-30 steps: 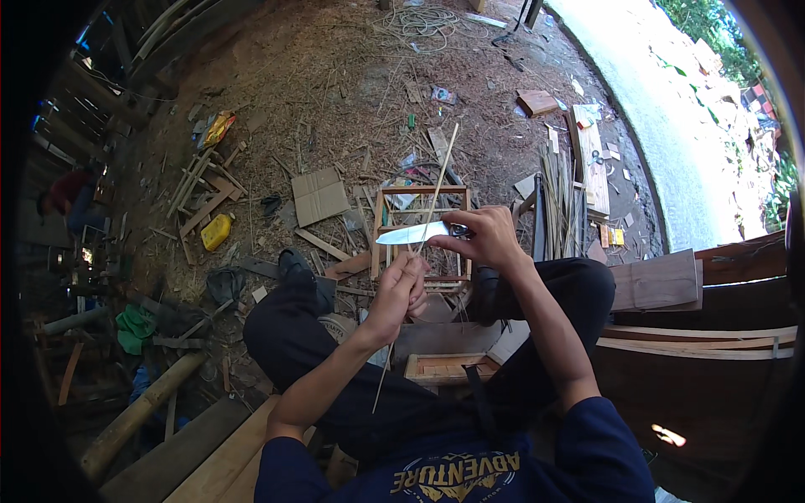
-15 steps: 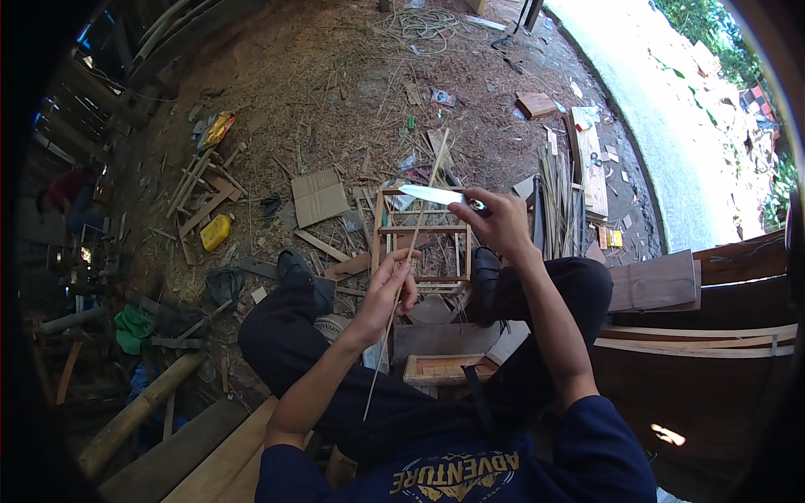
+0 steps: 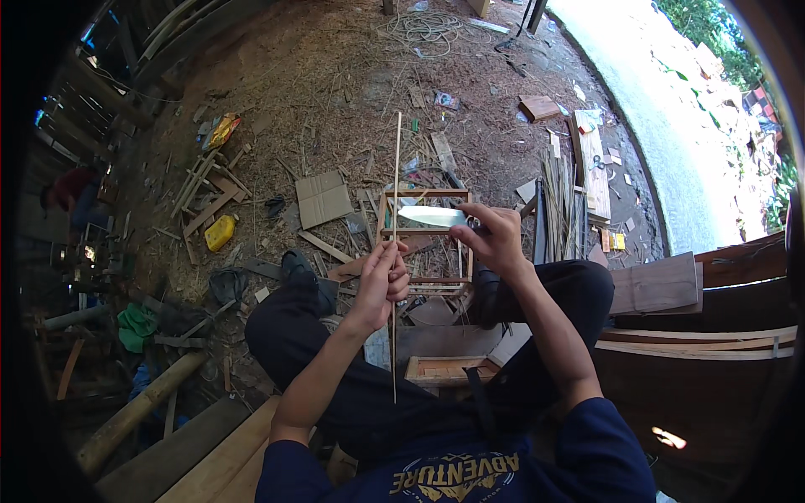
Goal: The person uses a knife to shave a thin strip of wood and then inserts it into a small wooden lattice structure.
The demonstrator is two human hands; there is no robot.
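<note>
My left hand (image 3: 383, 281) pinches a long thin wooden strip (image 3: 397, 168) near its middle. The strip stands almost straight up and down in the view, its lower end over my lap. A knife (image 3: 429, 216) is gripped in my right hand (image 3: 496, 237), its bright blade pointing left. The blade's tip lies at or very close to the strip, above my left fingers; whether it touches cannot be made out. Most of the knife's handle is hidden by my fingers. Below both hands, a wooden frame (image 3: 428, 194) rests on the ground between my feet.
A bundle of thin strips (image 3: 559, 205) and a plank (image 3: 594, 184) with scissors lie to the right. Left are flattened cardboard (image 3: 323, 199), a yellow container (image 3: 220, 233) and wood scraps. Rope (image 3: 425, 29) lies far ahead. Another person (image 3: 71, 194) crouches at far left.
The strip has swung from a slant to nearly upright. The knife has dropped slightly, and its blade has gone from crossing the strip to having its tip beside it.
</note>
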